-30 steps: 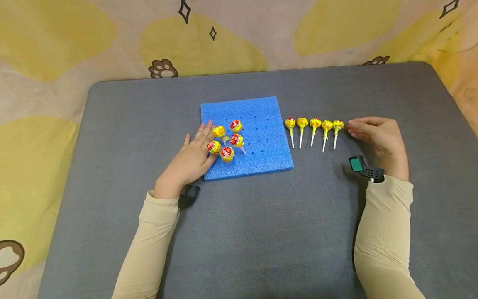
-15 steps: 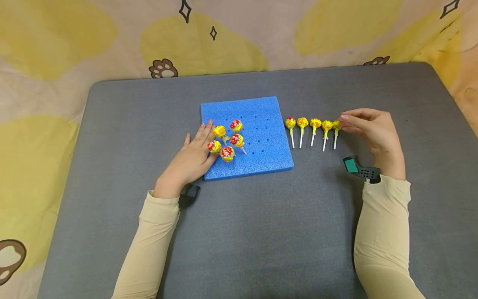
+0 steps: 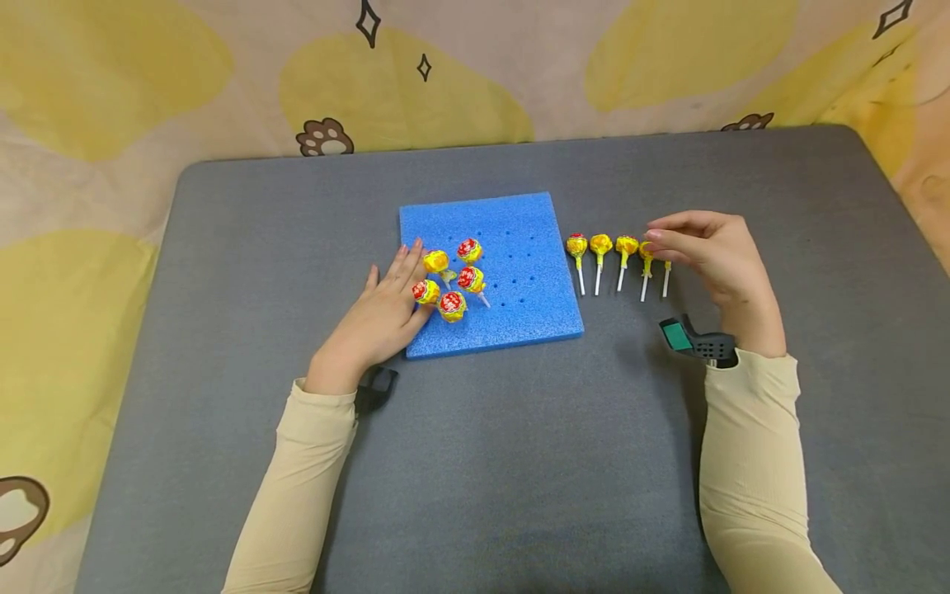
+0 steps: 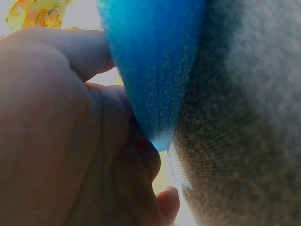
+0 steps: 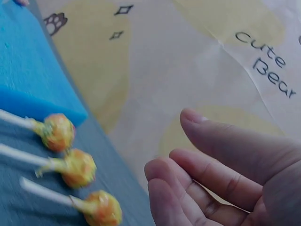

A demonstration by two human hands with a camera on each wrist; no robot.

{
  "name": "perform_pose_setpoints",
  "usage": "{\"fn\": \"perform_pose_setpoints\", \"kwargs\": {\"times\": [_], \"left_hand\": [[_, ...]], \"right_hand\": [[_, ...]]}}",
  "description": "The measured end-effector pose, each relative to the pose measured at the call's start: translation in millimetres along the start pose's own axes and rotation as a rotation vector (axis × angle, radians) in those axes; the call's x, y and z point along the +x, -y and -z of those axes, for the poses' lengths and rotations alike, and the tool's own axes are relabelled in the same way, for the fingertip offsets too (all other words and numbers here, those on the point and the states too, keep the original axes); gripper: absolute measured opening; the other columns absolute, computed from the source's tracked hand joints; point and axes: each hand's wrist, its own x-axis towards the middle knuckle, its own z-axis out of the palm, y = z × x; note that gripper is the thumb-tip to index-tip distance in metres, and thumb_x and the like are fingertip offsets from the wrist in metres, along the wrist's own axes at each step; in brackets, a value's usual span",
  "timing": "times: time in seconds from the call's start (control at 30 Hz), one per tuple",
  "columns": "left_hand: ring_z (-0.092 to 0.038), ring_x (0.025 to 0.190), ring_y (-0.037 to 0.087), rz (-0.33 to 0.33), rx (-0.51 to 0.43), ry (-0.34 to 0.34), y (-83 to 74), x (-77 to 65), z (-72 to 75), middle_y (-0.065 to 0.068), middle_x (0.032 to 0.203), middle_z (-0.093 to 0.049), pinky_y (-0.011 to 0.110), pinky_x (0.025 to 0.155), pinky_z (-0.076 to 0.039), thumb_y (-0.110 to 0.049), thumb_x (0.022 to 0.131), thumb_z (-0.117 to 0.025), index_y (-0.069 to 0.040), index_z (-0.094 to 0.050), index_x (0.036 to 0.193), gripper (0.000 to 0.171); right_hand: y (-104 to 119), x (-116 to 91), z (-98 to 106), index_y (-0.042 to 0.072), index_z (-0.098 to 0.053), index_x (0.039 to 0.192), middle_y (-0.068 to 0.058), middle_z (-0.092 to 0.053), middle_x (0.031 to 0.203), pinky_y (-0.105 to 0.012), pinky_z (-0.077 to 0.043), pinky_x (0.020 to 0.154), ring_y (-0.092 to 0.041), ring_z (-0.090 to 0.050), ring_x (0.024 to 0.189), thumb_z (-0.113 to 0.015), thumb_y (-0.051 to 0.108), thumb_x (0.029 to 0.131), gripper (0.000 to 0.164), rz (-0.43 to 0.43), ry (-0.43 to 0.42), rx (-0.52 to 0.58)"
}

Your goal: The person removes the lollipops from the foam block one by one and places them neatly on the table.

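My left hand (image 3: 380, 318) lies flat over the left edge of a blue foam board (image 3: 538, 318) with rows of small holes. Several lollipops in yellow-and-red wrappers, one of them a red-topped lollipop (image 3: 451, 306), stand in the board beside its fingers. To the right of the board, more lollipops (image 3: 600, 244) lie in a row, sticks toward the front. Over the right end of that row is my right hand (image 3: 723, 264), partly hiding the last lollipop heads. In the right wrist view its thumb (image 5: 225, 136) and fingers are bent but apart, with nothing between them.
Everything sits on a dark grey table (image 3: 519, 462). Behind it hangs a pale cloth (image 3: 549, 74) with yellow patches and paw prints. A black wrist mount (image 3: 698, 340) with a green patch juts from the right wrist, low near the tabletop.
My right hand has moved left from beside the row to above its right-end lollipops, covering some heads. The left hand, the board and the lollipops have stayed in place.
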Motion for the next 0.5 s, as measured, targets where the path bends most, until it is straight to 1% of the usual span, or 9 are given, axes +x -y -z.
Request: {"fn": "perform_pose_setpoints", "kwargs": {"times": [0.07,0.13,0.23,0.33,0.37,0.5], "left_hand": [[0.009,0.143,0.022,0.000,0.001,-0.001,0.0,0.0,0.0,0.007,0.157,0.009,0.056,0.111,0.001,-0.030,0.099,-0.041,-0.003,-0.010,0.150,0.066],[0.009,0.143,0.022,0.001,0.001,-0.001,-0.1,0.0,-0.1,0.007,0.157,0.008,0.056,0.111,0.001,-0.030,0.099,-0.041,-0.003,-0.009,0.150,0.067],[0.009,0.143,0.022,0.002,0.003,-0.004,0.1,0.3,-0.5,0.007,0.157,0.008,0.056,0.111,0.001,-0.030,0.099,-0.041,-0.003,-0.009,0.150,0.066],[0.009,0.143,0.021,0.003,0.005,-0.007,0.4,0.5,-0.8,0.007,0.157,0.008,0.056,0.111,0.000,-0.029,0.099,-0.041,-0.003,-0.009,0.150,0.066],[0.009,0.143,0.021,0.003,0.006,-0.008,0.5,0.6,-0.9,0.007,0.157,0.008,0.055,0.111,0.000,-0.029,0.099,-0.040,-0.002,-0.009,0.150,0.065],[0.010,0.143,0.021,0.004,0.004,-0.009,0.6,0.6,-0.9,0.007,0.157,0.008,0.055,0.111,0.001,-0.029,0.099,-0.041,-0.002,-0.010,0.150,0.065]], "right_hand": [[0,0,-4,-0.003,-0.072,0.093,-0.005,-0.070,0.084,-0.022,-0.054,0.069,-0.016,-0.068,0.074,-0.073,0.003,0.081,0.014,0.009,0.013,-0.019],[-1,1,-8,-0.005,-0.071,0.096,-0.004,-0.070,0.086,-0.022,-0.054,0.069,-0.015,-0.068,0.075,-0.073,0.005,0.081,0.018,0.014,0.023,-0.062],[-2,1,-13,-0.006,-0.070,0.097,-0.003,-0.070,0.087,-0.021,-0.054,0.069,-0.015,-0.068,0.076,-0.072,0.004,0.082,0.018,0.030,0.040,-0.099],[-3,2,-20,-0.007,-0.070,0.096,-0.003,-0.070,0.085,-0.023,-0.054,0.068,-0.016,-0.068,0.074,-0.071,0.002,0.082,0.016,0.058,0.070,-0.099],[-4,2,-23,-0.007,-0.070,0.095,-0.002,-0.070,0.085,-0.023,-0.054,0.068,-0.016,-0.069,0.073,-0.070,0.001,0.083,0.015,0.069,0.080,-0.114],[-4,2,-36,-0.012,-0.067,0.098,-0.002,-0.071,0.083,-0.026,-0.055,0.068,-0.018,-0.069,0.072,-0.070,0.000,0.082,0.020,0.094,0.120,-0.152]]}}
